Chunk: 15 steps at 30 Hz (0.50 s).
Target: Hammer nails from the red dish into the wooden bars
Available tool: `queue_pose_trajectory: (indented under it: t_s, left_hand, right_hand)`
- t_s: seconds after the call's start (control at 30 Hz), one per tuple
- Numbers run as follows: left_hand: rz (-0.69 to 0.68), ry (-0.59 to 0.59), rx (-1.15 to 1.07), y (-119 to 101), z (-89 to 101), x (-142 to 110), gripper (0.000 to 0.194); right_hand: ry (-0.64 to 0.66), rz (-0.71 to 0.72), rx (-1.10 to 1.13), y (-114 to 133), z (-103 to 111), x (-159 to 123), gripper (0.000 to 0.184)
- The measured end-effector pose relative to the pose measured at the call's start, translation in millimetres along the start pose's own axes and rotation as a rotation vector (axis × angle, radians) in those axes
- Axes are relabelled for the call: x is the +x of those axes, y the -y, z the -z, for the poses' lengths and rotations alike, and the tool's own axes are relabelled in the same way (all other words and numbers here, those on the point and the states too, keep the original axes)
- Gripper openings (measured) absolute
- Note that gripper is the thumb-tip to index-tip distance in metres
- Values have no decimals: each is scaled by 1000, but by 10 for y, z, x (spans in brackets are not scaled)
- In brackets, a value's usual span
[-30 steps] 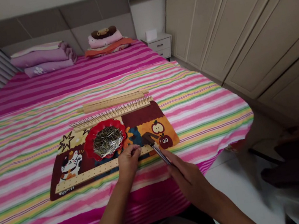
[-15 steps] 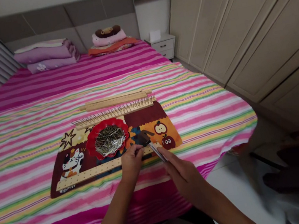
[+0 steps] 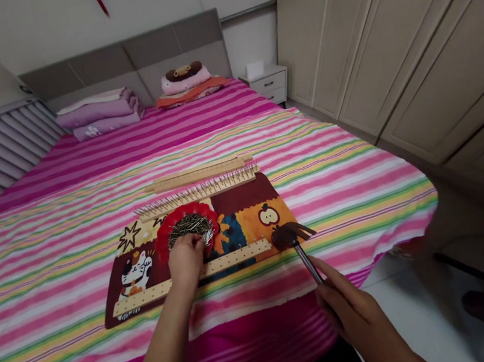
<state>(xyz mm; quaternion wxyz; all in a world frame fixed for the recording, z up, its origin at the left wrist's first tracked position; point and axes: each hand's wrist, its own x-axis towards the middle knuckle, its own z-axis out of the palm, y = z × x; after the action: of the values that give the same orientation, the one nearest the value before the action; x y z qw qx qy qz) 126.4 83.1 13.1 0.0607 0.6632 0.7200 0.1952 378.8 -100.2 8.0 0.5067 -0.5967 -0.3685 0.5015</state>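
Note:
My left hand [image 3: 186, 262] reaches over the near rim of a red scalloped bowl [image 3: 163, 240]. Its fingers are pinched at the heap of metal nails [image 3: 189, 222] inside; whether a nail is between them is hidden. My right hand [image 3: 351, 308] grips the handle of a claw hammer [image 3: 301, 253], its dark head hovering past the right end of a pale wooden strip [image 3: 237, 258]. That strip has rows of small holes, and a few nails stand near its right end. Part of it lies behind my left forearm.
A patterned mat [image 3: 244, 194] lies beneath the bowl and strip. Beyond the bowl, another wooden strip [image 3: 200, 194] bristles with upright nails, points of snagging. More wooden strips [image 3: 203, 174] lie behind it. Striped bedding [image 3: 340, 182] surrounds everything; a wardrobe [image 3: 388, 55] stands to the right.
My left hand has moved left from the strip to the nails in the bowl. My right hand has carried the hammer right, away from the strip. The camera view has also shifted.

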Motion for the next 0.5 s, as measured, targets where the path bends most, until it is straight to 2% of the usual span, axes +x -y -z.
queue_pose_trajectory:
  t_s: [0.1,0.2,0.33,0.43,0.5]
  left_hand:
    - [24,112,96,77,-62,137,14]
    - [51,124,85,83,-113,206,12]
    - [108,174,23,70,-54,241,12]
    - [160,159,-150,118,15,223,14]
    - [208,143,-373,167,43,188,18]
  right_hand:
    - [-21,41,-22,-34,11,12,49]
    - [-42,86,-34,-45,-6,15,46]
    - [-34,84,5,-42,-36,8,45]
    - [-35,77,-1,-65,-39,1,45]
    - [-60,80,-20,-91,-31,-1,45]
